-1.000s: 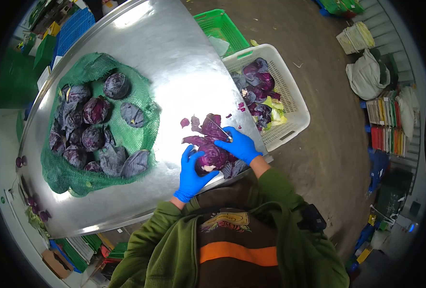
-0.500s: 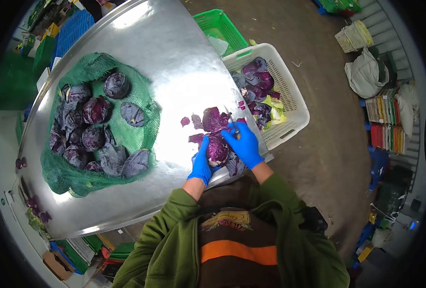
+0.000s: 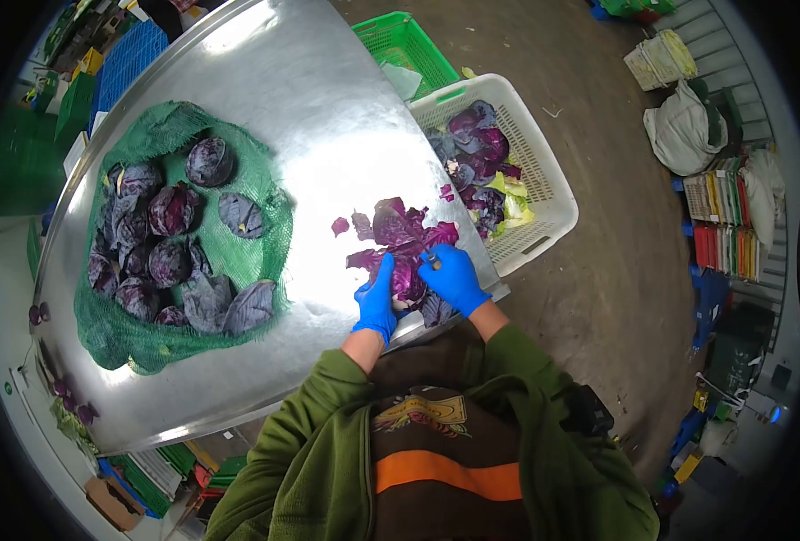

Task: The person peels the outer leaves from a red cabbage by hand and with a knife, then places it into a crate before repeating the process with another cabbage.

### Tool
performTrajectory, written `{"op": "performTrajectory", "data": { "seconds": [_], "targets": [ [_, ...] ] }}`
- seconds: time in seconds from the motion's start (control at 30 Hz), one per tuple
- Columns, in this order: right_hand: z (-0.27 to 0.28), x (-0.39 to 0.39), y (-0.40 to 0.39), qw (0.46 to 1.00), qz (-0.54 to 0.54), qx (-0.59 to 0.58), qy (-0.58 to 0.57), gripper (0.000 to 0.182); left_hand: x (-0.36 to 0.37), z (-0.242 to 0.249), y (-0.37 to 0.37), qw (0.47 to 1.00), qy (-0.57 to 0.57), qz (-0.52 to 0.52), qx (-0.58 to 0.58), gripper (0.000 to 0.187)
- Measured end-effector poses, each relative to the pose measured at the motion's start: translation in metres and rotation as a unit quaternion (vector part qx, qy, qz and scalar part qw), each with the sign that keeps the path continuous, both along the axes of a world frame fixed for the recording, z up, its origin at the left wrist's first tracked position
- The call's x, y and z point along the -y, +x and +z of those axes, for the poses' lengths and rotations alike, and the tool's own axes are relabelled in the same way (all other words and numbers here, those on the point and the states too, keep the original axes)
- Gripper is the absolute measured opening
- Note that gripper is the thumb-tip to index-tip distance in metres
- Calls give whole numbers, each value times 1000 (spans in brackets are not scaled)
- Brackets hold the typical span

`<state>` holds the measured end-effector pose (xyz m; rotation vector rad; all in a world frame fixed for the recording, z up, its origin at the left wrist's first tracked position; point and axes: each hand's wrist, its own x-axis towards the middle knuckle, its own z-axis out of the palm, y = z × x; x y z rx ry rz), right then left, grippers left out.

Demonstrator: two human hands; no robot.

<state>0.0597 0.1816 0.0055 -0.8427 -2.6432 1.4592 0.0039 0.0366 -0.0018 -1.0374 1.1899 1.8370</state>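
Observation:
My left hand [image 3: 377,302], in a blue glove, is wrapped round the left side of a red cabbage [image 3: 407,281] at the near edge of the metal table. My right hand [image 3: 455,279], also blue-gloved, is closed at the cabbage's right side. A small brownish object [image 3: 434,261] shows between its fingers, too small to name. Torn purple leaves [image 3: 395,224] lie just beyond the cabbage, and a darker outer leaf [image 3: 436,309] sits under my right hand.
Left on the metal table [image 3: 328,99], a green mesh bag [image 3: 265,234] lies spread under several red cabbages [image 3: 174,209] and loose leaves. Beyond the right edge stands a white crate [image 3: 553,194] holding leaf trimmings [image 3: 481,144]; a green crate [image 3: 427,54] is behind it.
My right hand has turned and closed up at the cabbage's right side. A purple leaf now lies spread just beyond that hand. My left hand keeps its hold on the cabbage.

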Motion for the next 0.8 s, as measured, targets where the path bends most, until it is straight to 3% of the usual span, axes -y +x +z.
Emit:
{"op": "performTrajectory", "data": {
  "seconds": [0.03, 0.1, 0.17, 0.23, 0.3, 0.33, 0.4, 0.53, 0.6, 0.63, 0.7, 0.77, 0.8],
  "targets": [
    [-4, -1, 4, 1000, 1, 0, 0, 30, 2, -2, -1, 1000, 21, -11, -13, 44],
    [-12, -1, 6, 987, -45, 0, -152, 27, 5, -1, -9, 999, 34, -11, 1, 48],
    [-20, 7, 14, 988, -30, -59, -137, 28, 10, 3, -10, 999, 44, -11, 25, 52],
    [-19, 6, 18, 986, -19, -118, -116, 31, 8, 11, -13, 995, 20, -95, 35, 55],
    [-15, -6, 16, 976, 14, 29, -218, 35, 10, -2, -15, 994, 45, -92, 43, 56],
    [-14, -9, 13, 976, 12, 28, -218, 35, 13, -7, -15, 992, 58, -96, 57, 57],
    [-10, -14, 7, 990, 132, -12, -53, 35, 14, -17, -17, 990, 72, -102, 70, 58],
    [-9, 2, 4, 991, 112, -44, 52, 34, 17, -24, -18, 986, 104, -108, 75, 62],
    [-18, 5, 2, 1000, -9, -3, -23, 32, 21, -22, -17, 986, 104, -113, 68, 62],
    [-20, 6, 4, 1000, -9, -3, -24, 32, 22, -20, -16, 985, 110, -123, 56, 64],
    [-21, 1, 0, 954, -113, 70, -268, 32, 24, -11, -27, 983, 117, -134, 36, 67],
    [-12, 6, 7, 951, -89, 76, -287, 32, 37, 4, -36, 962, 43, -261, 68, 77],
    [-14, 11, 9, 970, -60, 35, -231, 31, 42, -1, -38, 944, -50, -327, 6, 86]
  ]
}}
